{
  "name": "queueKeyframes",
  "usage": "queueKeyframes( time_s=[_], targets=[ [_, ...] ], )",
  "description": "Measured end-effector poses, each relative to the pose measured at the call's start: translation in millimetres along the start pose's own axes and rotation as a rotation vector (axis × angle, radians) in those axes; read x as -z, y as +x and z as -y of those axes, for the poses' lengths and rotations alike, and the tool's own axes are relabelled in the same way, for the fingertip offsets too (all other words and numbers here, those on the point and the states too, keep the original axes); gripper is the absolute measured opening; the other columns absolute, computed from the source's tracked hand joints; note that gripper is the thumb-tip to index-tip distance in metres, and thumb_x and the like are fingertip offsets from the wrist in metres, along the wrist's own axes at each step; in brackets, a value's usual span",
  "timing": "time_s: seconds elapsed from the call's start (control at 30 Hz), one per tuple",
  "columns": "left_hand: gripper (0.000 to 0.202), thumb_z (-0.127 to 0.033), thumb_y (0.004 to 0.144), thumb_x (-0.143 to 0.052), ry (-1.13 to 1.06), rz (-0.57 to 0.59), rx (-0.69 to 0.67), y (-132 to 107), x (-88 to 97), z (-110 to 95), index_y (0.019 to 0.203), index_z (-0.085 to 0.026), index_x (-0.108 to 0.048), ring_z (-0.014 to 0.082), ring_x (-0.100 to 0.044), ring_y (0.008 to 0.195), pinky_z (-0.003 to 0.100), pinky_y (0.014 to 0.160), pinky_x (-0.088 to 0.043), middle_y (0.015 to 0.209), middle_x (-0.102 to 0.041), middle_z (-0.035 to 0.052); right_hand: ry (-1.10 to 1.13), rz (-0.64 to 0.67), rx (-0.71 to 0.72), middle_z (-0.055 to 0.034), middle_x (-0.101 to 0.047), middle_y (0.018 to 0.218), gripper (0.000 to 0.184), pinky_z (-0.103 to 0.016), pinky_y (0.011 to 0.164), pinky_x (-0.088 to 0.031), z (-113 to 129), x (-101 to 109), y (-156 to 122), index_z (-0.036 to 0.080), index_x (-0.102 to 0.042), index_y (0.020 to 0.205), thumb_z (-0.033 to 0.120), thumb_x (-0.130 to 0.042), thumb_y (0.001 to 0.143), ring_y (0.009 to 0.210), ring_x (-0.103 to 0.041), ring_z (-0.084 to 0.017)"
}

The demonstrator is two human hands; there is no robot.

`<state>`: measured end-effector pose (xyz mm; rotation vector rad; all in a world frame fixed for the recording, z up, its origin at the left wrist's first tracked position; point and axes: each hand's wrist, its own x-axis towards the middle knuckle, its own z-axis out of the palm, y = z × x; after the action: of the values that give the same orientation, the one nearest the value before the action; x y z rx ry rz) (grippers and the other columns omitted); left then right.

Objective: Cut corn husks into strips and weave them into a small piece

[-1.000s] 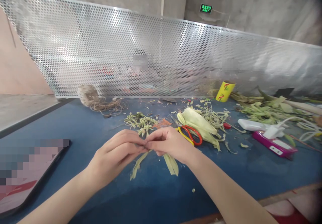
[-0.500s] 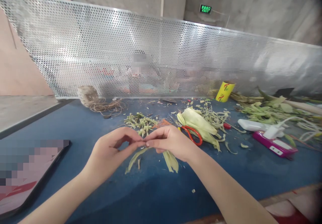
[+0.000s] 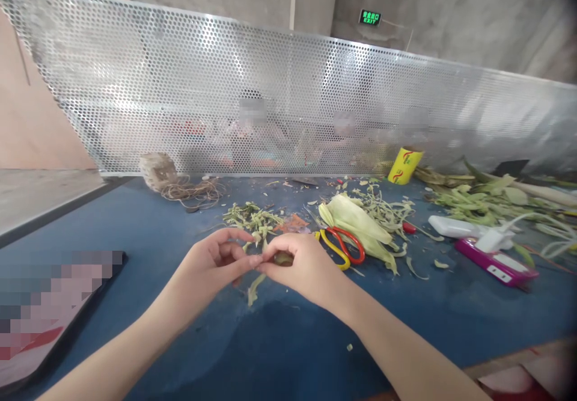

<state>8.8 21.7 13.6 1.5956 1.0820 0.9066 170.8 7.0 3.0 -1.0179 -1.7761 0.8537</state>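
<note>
Over the middle of the blue table, my left hand (image 3: 216,263) and my right hand (image 3: 306,269) meet fingertip to fingertip. Both are closed in a pinch on a thin strip of pale green husk (image 3: 253,291), whose end hangs below the fingers. The pinched part is mostly hidden. Just beyond my fingertips lies a small pile of green husk knots (image 3: 256,216). Scissors with red and yellow handles (image 3: 346,246) rest right of my right hand, against a large pale husk (image 3: 356,220).
A tablet (image 3: 58,323) lies left; a ball of twine (image 3: 158,171) stands behind. On the right are a yellow roll (image 3: 404,165), a purple power strip (image 3: 496,261) with a white plug and cable, and leafy scraps (image 3: 469,202). A perforated metal screen (image 3: 288,82) borders the back, with people beyond.
My left fingers have spread a little, and my right hand has curled closer. The husk ends hanging below have shifted, with less showing now. More of the scissors' yellow handle shows.
</note>
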Motion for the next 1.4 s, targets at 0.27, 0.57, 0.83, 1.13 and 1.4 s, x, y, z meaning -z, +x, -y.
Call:
queueKeyframes(
  time_s=[0.27, 0.57, 0.83, 1.13, 1.4],
  targets=[
    [0.027, -0.031, 0.068, -0.063, 0.075, -0.132, -0.149, -2.9, -0.7, 1.2, 0.085, -0.019, -0.046, 0.0084, -0.047, 0.047, 0.020, 0.047, -0.039, 0.051, -0.047, -0.0079, 0.221, -0.006, -0.204, 0.0006, -0.060, 0.061, 0.010, -0.020, 0.049, -0.040, -1.3, 0.0, 3.5, 0.017, -0.065, 0.069, 0.027, -0.064, 0.066, 0.054, -0.054, -0.009],
    [0.038, -0.030, 0.068, -0.063, -0.054, -0.078, -0.112, -5.1, -12.7, 1.8, 0.098, -0.019, -0.042, 0.0150, -0.059, 0.073, 0.028, 0.064, -0.048, 0.078, -0.060, 0.0007, 0.390, -0.044, -0.206, 0.0033, -0.052, 0.054, 0.014, -0.019, 0.043, -0.031, -7.8, 0.4, 7.7, 0.019, -0.065, 0.071, 0.032, -0.066, 0.066, 0.045, -0.041, -0.006],
    [0.043, -0.030, 0.067, -0.063, -0.108, -0.095, -0.083, -6.3, -12.8, -0.1, 0.105, -0.019, -0.046, 0.0103, -0.053, 0.055, 0.022, 0.051, -0.043, 0.064, -0.057, -0.0037, 0.345, 0.040, -0.159, 0.0028, -0.053, 0.057, 0.016, -0.019, 0.043, -0.030, -6.7, 1.0, 5.7, 0.019, -0.061, 0.071, 0.035, -0.059, 0.073, 0.045, -0.037, -0.006],
    [0.034, -0.023, 0.071, -0.058, -0.123, -0.017, -0.107, -6.4, -9.5, -0.6, 0.102, -0.018, -0.046, 0.0093, -0.050, 0.059, 0.021, 0.055, -0.041, 0.069, -0.057, -0.0027, 0.031, -0.070, 0.119, 0.0002, -0.062, 0.069, 0.007, -0.024, 0.062, -0.043, 2.6, 8.2, 3.9, 0.020, -0.063, 0.069, 0.025, -0.061, 0.072, 0.064, -0.056, -0.011],
    [0.028, -0.021, 0.072, -0.060, -0.270, 0.023, -0.038, -6.8, -8.3, -1.7, 0.097, -0.017, -0.050, 0.0084, -0.049, 0.055, 0.021, 0.054, -0.041, 0.068, -0.056, -0.0029, -0.476, -0.100, 0.528, 0.0020, -0.068, 0.078, 0.012, -0.029, 0.076, -0.036, -1.9, 15.7, 4.9, 0.023, -0.062, 0.070, 0.026, -0.055, 0.080, 0.077, -0.059, -0.013]
  ],
)
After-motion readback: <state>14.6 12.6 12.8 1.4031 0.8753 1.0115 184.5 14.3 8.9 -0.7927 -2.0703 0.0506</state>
